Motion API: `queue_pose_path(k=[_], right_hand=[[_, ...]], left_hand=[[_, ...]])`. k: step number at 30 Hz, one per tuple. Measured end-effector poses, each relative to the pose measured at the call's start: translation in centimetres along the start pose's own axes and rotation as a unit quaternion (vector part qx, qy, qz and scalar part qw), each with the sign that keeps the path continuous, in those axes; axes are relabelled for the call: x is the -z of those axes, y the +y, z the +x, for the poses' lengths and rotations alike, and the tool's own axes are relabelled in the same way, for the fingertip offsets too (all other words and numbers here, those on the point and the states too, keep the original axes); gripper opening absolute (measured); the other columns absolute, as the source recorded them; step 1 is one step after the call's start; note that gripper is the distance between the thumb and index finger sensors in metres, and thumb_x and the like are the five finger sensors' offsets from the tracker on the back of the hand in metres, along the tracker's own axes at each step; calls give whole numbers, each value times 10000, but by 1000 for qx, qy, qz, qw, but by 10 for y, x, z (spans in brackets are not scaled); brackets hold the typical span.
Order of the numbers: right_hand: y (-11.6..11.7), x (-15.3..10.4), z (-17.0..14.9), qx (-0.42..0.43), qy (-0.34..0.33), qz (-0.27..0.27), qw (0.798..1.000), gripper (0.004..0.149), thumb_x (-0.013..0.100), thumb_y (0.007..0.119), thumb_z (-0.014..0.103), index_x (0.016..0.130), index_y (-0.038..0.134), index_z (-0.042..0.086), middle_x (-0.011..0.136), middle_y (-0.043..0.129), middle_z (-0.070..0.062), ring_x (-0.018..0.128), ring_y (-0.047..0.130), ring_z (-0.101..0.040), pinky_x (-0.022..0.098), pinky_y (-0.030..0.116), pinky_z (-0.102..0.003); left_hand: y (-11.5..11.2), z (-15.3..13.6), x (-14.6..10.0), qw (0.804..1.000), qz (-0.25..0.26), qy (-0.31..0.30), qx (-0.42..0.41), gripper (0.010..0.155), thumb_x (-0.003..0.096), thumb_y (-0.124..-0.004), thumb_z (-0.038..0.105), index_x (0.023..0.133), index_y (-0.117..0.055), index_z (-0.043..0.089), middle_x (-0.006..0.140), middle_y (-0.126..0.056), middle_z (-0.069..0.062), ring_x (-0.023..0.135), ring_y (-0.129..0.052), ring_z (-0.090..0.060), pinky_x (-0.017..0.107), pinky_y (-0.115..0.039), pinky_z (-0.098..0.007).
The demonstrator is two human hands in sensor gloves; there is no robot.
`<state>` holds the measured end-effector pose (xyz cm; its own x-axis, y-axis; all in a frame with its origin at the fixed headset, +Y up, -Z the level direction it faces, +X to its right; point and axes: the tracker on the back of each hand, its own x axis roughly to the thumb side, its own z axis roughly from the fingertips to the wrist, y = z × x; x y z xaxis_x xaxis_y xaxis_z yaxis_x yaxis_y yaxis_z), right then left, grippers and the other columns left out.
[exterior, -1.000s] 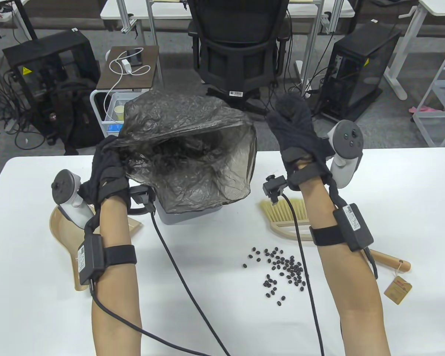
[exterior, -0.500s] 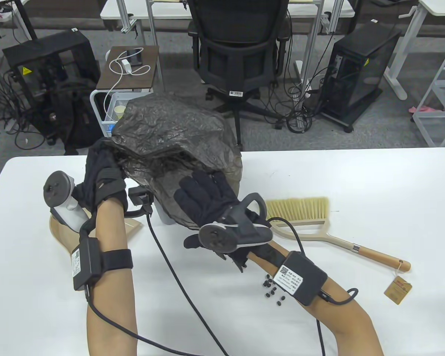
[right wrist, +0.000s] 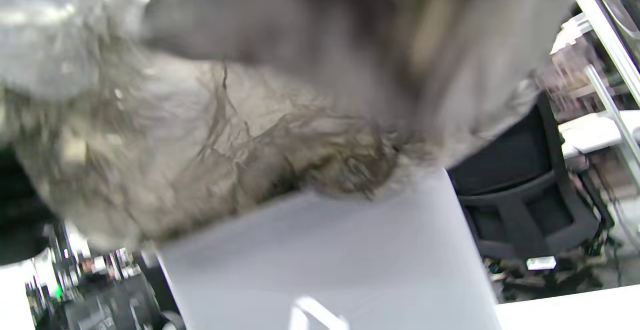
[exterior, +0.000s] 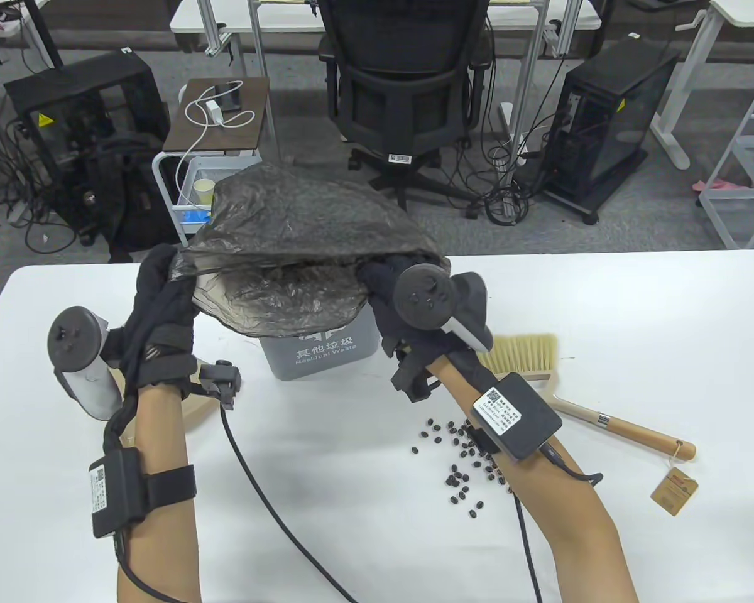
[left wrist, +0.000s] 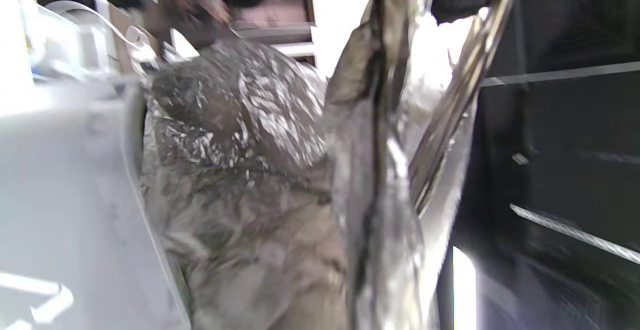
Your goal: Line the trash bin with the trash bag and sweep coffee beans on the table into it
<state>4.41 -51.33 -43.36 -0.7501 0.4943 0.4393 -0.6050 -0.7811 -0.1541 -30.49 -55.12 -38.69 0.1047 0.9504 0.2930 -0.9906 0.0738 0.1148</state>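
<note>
Overhead, both hands (exterior: 163, 301) (exterior: 393, 295) hold the trash bag (exterior: 295, 232) open above the bin (exterior: 323, 348).

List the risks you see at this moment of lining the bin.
The trash bag balloons above the gray bin, held at its edges by the left hand and right hand; it may slip off the rim or tear. The right forearm hovers over the coffee beans and may scatter them.
</note>
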Motion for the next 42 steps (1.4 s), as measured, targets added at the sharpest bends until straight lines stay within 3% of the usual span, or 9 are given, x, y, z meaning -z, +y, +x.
queue_pose_path(k=[4, 7, 11, 16, 23, 30, 33, 37, 42], right_hand=[[-40, 9, 18, 33, -8, -54, 998, 404, 537, 679, 309, 941, 686, 323, 1100, 635, -85, 1055, 529, -409, 765, 352, -632], [-49, 14, 34, 26, 1, -65, 998, 404, 545, 681, 333, 948, 679, 354, 1120, 617, -60, 1082, 506, -382, 782, 327, -630], [-32, 29, 42, -8, 23, -35, 999, 406, 547, 679, 350, 953, 677, 368, 1138, 593, -51, 1099, 476, -375, 788, 302, -631], [1, 52, 28, -42, 70, 5, 997, 425, 543, 678, 364, 968, 667, 349, 1139, 576, -79, 1093, 448, -396, 783, 289, -624], [26, 68, -5, -38, 116, 26, 992, 419, 541, 679, 360, 957, 686, 319, 1123, 590, -110, 1068, 463, -422, 773, 306, -616], [32, 72, -17, -127, 135, 3, 983, 402, 539, 685, 320, 941, 699, 323, 1124, 587, -98, 1077, 451, -411, 777, 291, -616], [25, 68, -24, -203, 132, -15, 970, 398, 535, 684, 329, 933, 705, 331, 1121, 601, -87, 1077, 471, -402, 778, 307, -615], [0, 64, -33, -166, 149, -35, 974, 400, 535, 687, 329, 935, 705, 323, 1118, 603, -92, 1072, 473, -407, 774, 312, -617], [-10, 63, -15, -114, 141, -34, 983, 386, 533, 698, 390, 910, 728, 311, 1111, 623, -83, 1075, 483, -398, 779, 311, -618]], left_hand=[[-14, 30, -17, 995, 5, -97, 32, 843, 622, -740, 539, 1191, -232, 181, 1284, -246, -136, 1161, -355, -442, 793, -417, -682], [-23, 52, -23, 992, -1, -118, 53, 804, 623, -743, 516, 1197, -271, 208, 1297, -283, -110, 1174, -378, -425, 804, -426, -680], [-22, 46, -2, 997, 23, -36, 59, 719, 640, -704, 493, 1195, -327, 233, 1298, -359, -65, 1170, -459, -385, 810, -452, -661], [-3, -4, 30, 993, 47, 95, 43, 771, 637, -662, 570, 1192, -264, 211, 1288, -301, -108, 1166, -396, -404, 814, -400, -660], [7, -16, 9, 998, 53, -22, -5, 844, 619, -710, 593, 1187, -224, 203, 1286, -247, -108, 1170, -340, -419, 808, -374, -684], [-21, 25, -23, 975, 73, -166, 130, 932, 574, -761, 600, 1168, -121, 274, 1285, -66, -13, 1202, -151, -369, 841, -274, -694], [-21, 32, -25, 974, 76, -153, 149, 834, 605, -748, 508, 1179, -191, 272, 1293, -117, -21, 1201, -214, -372, 838, -296, -694], [-4, 21, -14, 985, 109, -56, 125, 726, 636, -714, 424, 1181, -266, 254, 1294, -216, -35, 1187, -299, -394, 830, -328, -685], [-18, 34, -29, 974, 106, -153, 132, 717, 626, -733, 420, 1178, -303, 261, 1295, -265, -22, 1185, -322, -392, 827, -337, -688]])
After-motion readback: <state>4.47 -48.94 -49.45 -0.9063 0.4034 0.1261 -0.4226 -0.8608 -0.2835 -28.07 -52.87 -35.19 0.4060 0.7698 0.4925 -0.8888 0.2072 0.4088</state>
